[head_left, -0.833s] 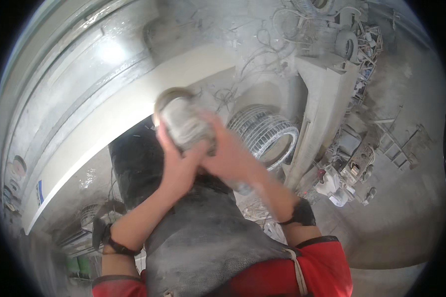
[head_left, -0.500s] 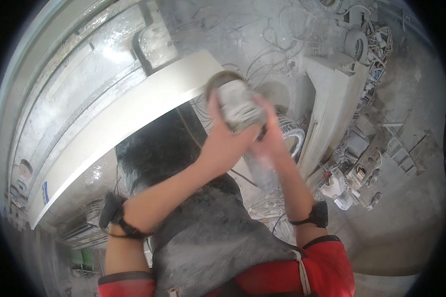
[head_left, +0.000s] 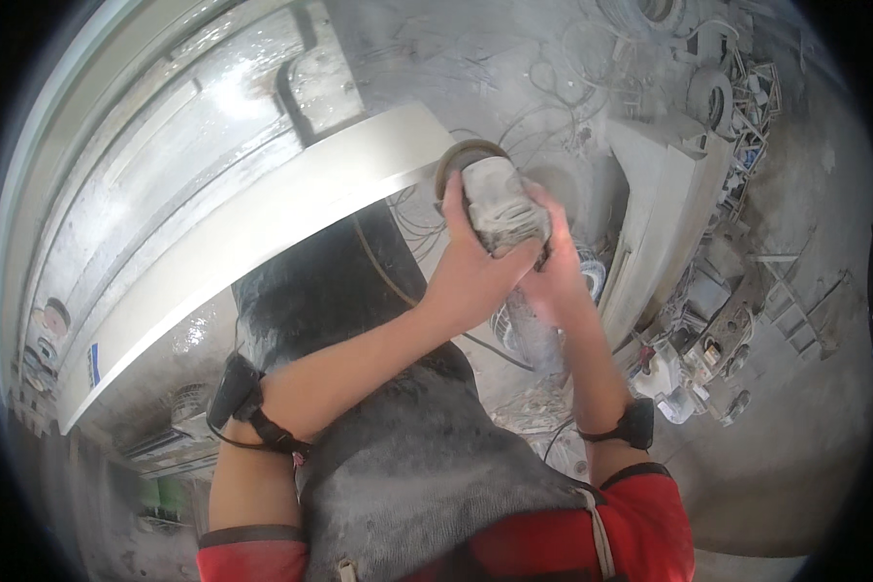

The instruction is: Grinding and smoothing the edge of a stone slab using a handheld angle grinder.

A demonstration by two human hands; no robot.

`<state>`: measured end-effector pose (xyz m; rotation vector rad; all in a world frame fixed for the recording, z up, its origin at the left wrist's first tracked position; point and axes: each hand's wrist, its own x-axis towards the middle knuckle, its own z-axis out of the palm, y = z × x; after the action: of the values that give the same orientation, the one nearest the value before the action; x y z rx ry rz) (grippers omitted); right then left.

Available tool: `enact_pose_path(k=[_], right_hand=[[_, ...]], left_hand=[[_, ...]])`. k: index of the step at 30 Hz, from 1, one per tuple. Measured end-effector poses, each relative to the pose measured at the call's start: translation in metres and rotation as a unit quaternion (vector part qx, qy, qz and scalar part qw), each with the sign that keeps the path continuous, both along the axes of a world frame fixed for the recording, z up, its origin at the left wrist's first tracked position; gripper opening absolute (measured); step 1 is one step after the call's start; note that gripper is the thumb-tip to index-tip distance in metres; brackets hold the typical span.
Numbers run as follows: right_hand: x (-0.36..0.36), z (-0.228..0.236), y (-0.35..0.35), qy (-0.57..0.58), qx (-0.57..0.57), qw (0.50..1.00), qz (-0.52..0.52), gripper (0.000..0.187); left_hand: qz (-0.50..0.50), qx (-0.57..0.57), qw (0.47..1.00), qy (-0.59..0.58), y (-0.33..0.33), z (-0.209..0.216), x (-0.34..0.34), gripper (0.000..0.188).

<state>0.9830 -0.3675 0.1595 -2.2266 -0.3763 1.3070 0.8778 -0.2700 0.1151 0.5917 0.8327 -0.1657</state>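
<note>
Both of my hands grip a dusty angle grinder (head_left: 500,199), its round disc (head_left: 446,175) on the far left side. My left hand (head_left: 475,286) is wrapped round the near left of its body, thumb across the back. My right hand (head_left: 558,281) holds it from the right, fingers closed along that side. The disc is at the right end of a long white slab (head_left: 291,233); I cannot tell whether they touch. A cord (head_left: 495,351) shows below my wrists.
A wet grey worktop (head_left: 213,121) lies beyond the slab, with several round discs (head_left: 50,320) at far left. A pale beam-like block (head_left: 660,213) stands right, beside tyres (head_left: 710,97) and clutter (head_left: 679,378). Loose cables (head_left: 553,97) cross the dusty floor.
The grinder and both hands have shifted slightly right and a little nearer in the view. The slab and surroundings also sit slightly further right. The grip stays on the grinder.
</note>
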Motion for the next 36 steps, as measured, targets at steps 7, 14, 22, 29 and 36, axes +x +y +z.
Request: enact_pose_path(k=[7,14,22,29,36], right_hand=[[-0.082,-0.002,0.034,-0.025,0.032,0.994,0.102,0.081],[-0.235,-0.008,0.121,0.1,-0.018,0.977,0.188,0.087],[-0.319,-0.015,0.16,0.125,0.03,0.948,0.291,0.084],[-0.202,-0.002,0.102,0.104,-0.009,0.978,0.181,0.085],[-0.066,0.009,0.034,-0.019,-0.031,0.996,0.076,0.081]], left_hand=[[-0.004,0.033,0.999,0.024,0.016,-0.006,-0.099,0.115],[0.119,0.039,0.987,0.101,0.078,0.006,-0.277,0.105],[0.266,0.045,0.959,0.085,0.094,0.007,-0.376,0.087],[0.13,0.013,0.986,0.108,0.058,-0.002,-0.248,0.098],[0.037,0.007,0.999,0.011,0.012,-0.008,-0.079,0.11]])
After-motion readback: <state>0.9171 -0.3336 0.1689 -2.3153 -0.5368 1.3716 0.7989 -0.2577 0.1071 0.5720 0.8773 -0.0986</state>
